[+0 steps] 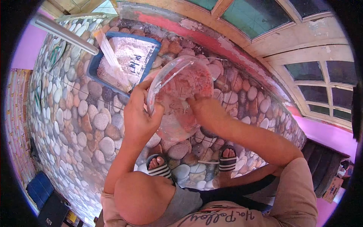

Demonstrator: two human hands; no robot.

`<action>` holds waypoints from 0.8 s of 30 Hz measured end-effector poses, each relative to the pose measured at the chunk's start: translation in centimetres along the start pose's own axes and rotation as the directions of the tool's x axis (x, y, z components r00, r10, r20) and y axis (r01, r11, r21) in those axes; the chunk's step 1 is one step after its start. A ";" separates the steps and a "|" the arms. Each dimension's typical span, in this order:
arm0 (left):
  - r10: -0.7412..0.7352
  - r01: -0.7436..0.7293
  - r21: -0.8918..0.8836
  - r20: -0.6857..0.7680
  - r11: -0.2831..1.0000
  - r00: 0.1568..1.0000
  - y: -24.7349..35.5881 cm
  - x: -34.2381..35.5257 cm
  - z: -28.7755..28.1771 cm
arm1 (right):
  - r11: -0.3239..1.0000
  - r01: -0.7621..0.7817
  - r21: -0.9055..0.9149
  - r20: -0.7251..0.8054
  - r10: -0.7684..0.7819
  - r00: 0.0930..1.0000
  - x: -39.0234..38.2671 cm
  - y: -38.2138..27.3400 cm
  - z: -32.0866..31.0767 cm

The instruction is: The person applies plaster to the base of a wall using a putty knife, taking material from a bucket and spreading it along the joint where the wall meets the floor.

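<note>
A clear plastic tub (166,130) is tilted in front of me above the floor, its inside smeared with pinkish-red and whitish residue. My left hand (141,109) is closed on its rim at the left side, with the thumb over the edge. Inside the tub, my right hand (206,109) is pressed toward the inner wall with its fingers curled. Those fingertips are partly hidden, so what they hold, if anything, does not show.
Beyond the tub, left of centre, a blue tray (93,68) holds pale pinkish-white material and a white sheet with black marks. A long pale flat stick (107,49) leans in it. A metal tube (66,34) crosses the upper left. Windowed wooden doors (302,53) stand right.
</note>
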State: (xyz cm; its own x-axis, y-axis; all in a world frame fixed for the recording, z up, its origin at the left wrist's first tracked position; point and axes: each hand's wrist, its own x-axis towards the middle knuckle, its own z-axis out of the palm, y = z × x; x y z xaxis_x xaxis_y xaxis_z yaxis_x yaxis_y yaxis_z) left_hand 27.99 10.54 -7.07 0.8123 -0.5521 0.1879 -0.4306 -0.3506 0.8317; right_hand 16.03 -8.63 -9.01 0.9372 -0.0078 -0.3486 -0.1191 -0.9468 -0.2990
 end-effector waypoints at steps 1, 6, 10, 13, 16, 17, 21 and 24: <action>-0.008 0.008 -0.001 0.009 1.000 1.000 0.0 -0.2 0.1 | 0.998 0.067 -0.008 -0.017 -0.067 0.998 -0.3 -0.6 0.4; -0.035 0.035 -0.004 0.011 0.999 0.999 0.9 -0.1 0.0 | 0.991 0.122 -0.046 0.008 -0.122 0.992 -0.8 -0.6 -1.2; 0.005 -0.006 0.030 0.019 1.000 1.000 0.5 0.0 -0.1 | 0.972 0.194 -0.133 -0.020 -0.198 0.980 -0.5 -0.4 0.0; -0.055 0.055 0.006 0.016 0.998 0.998 0.9 0.1 0.3 | 0.960 0.203 -0.193 0.009 -0.206 0.979 -0.9 0.5 -0.3; -0.030 0.029 0.017 0.011 0.999 1.000 0.4 -0.1 0.4 | 0.976 0.111 -0.189 0.058 -0.102 0.993 0.1 1.0 -2.6; -0.025 0.025 0.013 0.009 1.000 1.000 0.5 0.0 0.4 | 0.975 0.108 -0.194 0.056 -0.099 0.993 0.4 1.2 -2.2; -0.013 0.012 0.016 0.051 1.000 0.999 0.5 0.2 0.6 | 0.981 0.079 -0.175 0.004 -0.080 0.997 0.2 1.1 -0.5; -0.001 -0.001 0.025 0.053 1.000 0.999 0.6 -0.1 0.5 | 0.994 0.073 -0.078 0.092 -0.066 0.994 -0.1 0.6 -2.0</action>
State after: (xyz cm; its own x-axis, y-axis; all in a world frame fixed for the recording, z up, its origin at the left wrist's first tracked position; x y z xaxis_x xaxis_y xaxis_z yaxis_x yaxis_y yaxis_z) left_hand 27.43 9.99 -6.87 0.7907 -0.5910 0.1596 -0.4411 -0.3691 0.8181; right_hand 16.54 -9.85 -7.40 0.9089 0.0843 -0.4083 -0.0242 -0.9670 -0.2535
